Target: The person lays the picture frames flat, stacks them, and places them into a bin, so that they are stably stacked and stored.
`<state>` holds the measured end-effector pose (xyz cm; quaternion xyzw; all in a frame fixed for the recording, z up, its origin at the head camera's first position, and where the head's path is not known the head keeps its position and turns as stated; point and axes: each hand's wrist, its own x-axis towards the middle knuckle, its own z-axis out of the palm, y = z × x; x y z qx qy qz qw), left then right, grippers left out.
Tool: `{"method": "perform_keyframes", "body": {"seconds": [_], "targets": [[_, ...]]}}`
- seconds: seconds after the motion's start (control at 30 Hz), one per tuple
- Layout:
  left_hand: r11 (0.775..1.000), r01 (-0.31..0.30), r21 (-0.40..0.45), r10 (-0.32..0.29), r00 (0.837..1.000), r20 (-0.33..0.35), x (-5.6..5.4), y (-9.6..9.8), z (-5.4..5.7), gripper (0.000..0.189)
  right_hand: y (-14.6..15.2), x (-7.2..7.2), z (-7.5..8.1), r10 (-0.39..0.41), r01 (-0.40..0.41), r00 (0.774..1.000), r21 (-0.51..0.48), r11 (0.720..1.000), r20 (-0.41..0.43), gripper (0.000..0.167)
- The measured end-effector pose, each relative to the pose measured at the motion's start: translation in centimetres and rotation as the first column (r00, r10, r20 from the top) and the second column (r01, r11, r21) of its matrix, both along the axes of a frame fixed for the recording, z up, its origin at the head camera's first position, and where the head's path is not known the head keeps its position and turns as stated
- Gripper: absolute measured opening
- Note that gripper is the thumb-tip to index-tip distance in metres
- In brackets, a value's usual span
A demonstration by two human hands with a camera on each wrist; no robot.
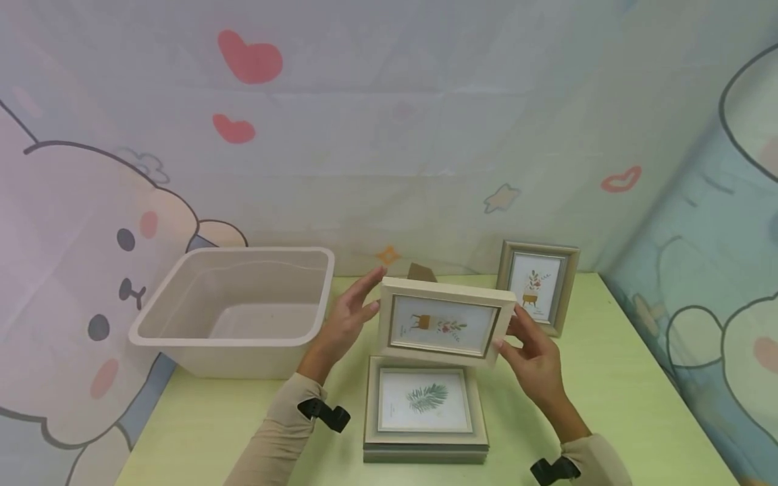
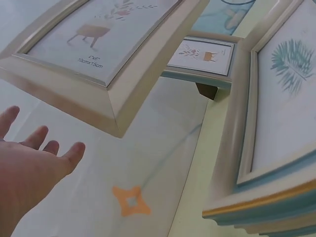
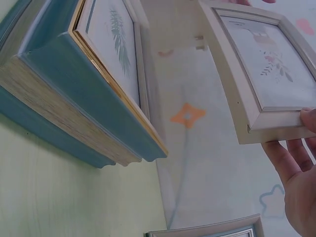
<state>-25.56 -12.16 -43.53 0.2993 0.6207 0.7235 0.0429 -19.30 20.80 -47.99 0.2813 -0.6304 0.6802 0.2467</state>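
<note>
A cream picture frame (image 1: 446,287) with a plant-pot print, turned sideways, is held up in the air. My right hand (image 1: 535,358) pinches its right end, thumb on the front and fingers behind, as the right wrist view also shows. Beside its left end is my left hand (image 1: 343,327). The left wrist view shows that hand's fingers (image 2: 74,153) loosely extended, with a gap to the frame. Below lies a stack of picture frames (image 1: 425,453), the top one bearing a green leaf print (image 1: 427,398).
A beige plastic bin (image 1: 231,361) stands on the left of the light green table (image 1: 632,405). Another picture frame (image 1: 571,283) with a plant print stands upright at the back right. A brown flap (image 1: 421,272) shows behind the held frame. A printed cloth (image 1: 425,135) hangs behind.
</note>
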Motion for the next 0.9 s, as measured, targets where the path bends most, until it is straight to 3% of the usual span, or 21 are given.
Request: {"method": "perform_keyframes", "body": {"seconds": [0.17, 0.37, 0.67, 0.9], "targets": [[0.988, 0.140, 0.061, -0.142, 0.989, 0.032, -0.5, 0.2, 0.0, 0.101, -0.2, 0.4, 0.0, 0.024, -0.024, 0.999, -0.007, 1.000, -0.039, 0.088], [0.957, 0.276, 0.093, -0.281, 0.959, 0.042, -0.9, 0.3, -0.2, 0.122, -0.1, 0.7, 0.7, 0.036, -0.034, 0.990, 0.015, 0.999, -0.139, 0.084], [0.930, 0.350, 0.114, -0.348, 0.937, -0.036, -0.6, 0.5, 0.6, 0.125, -0.4, 0.2, 2.1, 0.063, -0.064, 0.968, 0.005, 0.998, -0.244, 0.067], [0.907, 0.397, 0.140, -0.396, 0.918, -0.031, -0.5, 0.1, 0.5, 0.128, -0.6, 0.3, 2.5, 0.055, -0.049, 0.959, 0.028, 0.998, -0.277, 0.059]]}}
